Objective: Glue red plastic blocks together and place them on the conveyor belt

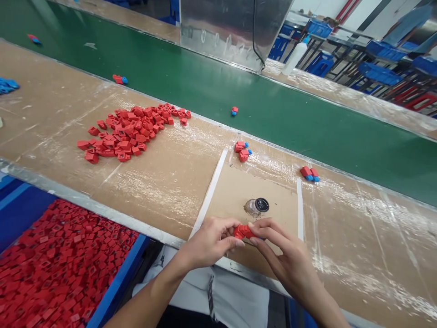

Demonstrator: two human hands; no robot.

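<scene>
My left hand point(213, 241) and my right hand point(276, 248) meet over the near edge of the cardboard-covered bench point(170, 182). Both pinch one small red plastic piece point(243, 231) between fingertips and thumbs. Just beyond it lies a small clear jar with a black lid point(256, 206), on its side. A heap of loose red pieces point(131, 132) lies on the bench to the left. Two red-and-blue pieces point(242, 151) sit near the belt's edge, and another pair point(310, 173) sits to the right.
A green conveyor belt point(307, 118) runs behind the bench and carries single red-and-blue pieces point(234, 110). At lower left, a blue bin point(116, 282) is full of red pieces. A metal housing point(232, 32) stands over the belt. Blue crates fill the far right.
</scene>
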